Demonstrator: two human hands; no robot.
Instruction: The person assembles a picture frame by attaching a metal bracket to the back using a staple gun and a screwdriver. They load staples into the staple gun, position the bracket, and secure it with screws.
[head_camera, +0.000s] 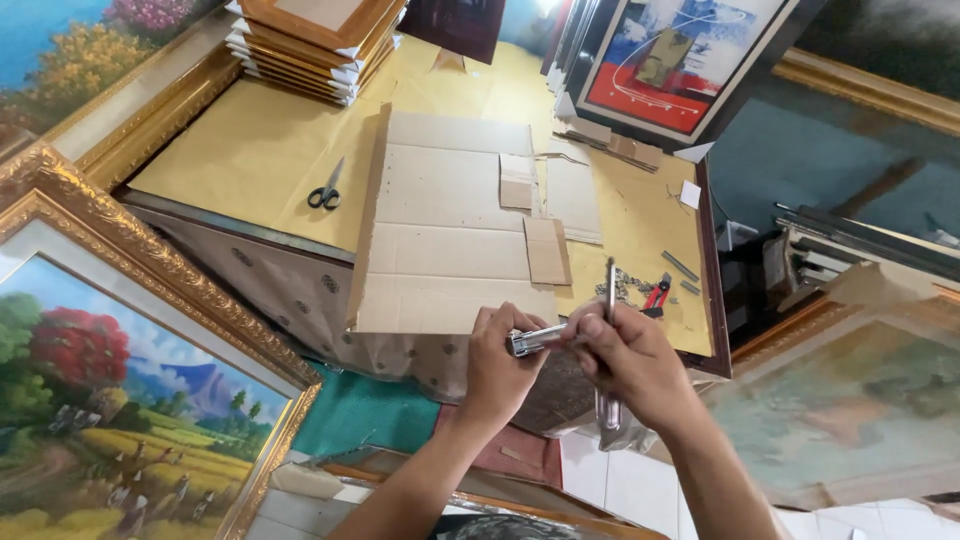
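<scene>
My left hand grips a short silver metal tool that points right, likely a staple gun part. My right hand meets it at the tip and also holds a long thin metal strip that stands upright between the fingers and runs down below the hand. Both hands hover at the near edge of a table covered in yellow paper. A large flat sheet of brown cardboard lies on the table just beyond my hands.
Black-handled scissors lie left of the cardboard. Red-handled pliers and small metal bits sit to the right. Gold-framed landscape paintings lean at left and right. Stacked frames stand at the back.
</scene>
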